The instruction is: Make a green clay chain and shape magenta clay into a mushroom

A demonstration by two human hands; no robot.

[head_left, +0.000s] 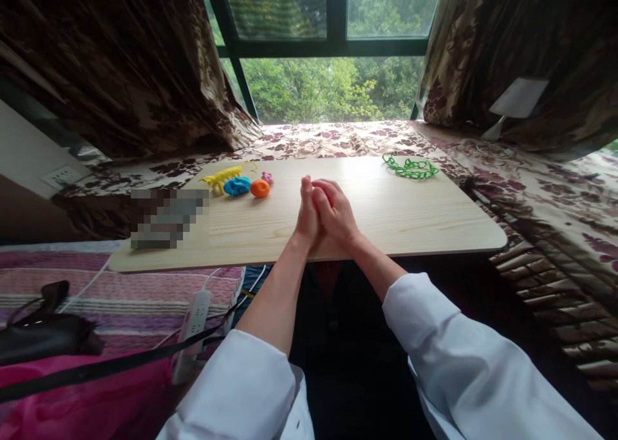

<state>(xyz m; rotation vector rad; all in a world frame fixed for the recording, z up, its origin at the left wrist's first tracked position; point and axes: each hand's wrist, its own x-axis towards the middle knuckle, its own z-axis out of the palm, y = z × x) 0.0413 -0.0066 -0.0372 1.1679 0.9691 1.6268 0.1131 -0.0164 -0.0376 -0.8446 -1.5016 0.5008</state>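
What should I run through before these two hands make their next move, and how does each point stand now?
1. Left hand and right hand at the table: ok, over its near side.
2. Hands free to pick something up: not ok, they are pressed together.
3. Something between the palms: cannot tell, the fingers and palms hide it.
4. Sleeves clear of the wrists: ok, pushed up.
5. Orange lump clear of the hands: ok, off to their left.
6. Green chain clear too: ok, off to their right.
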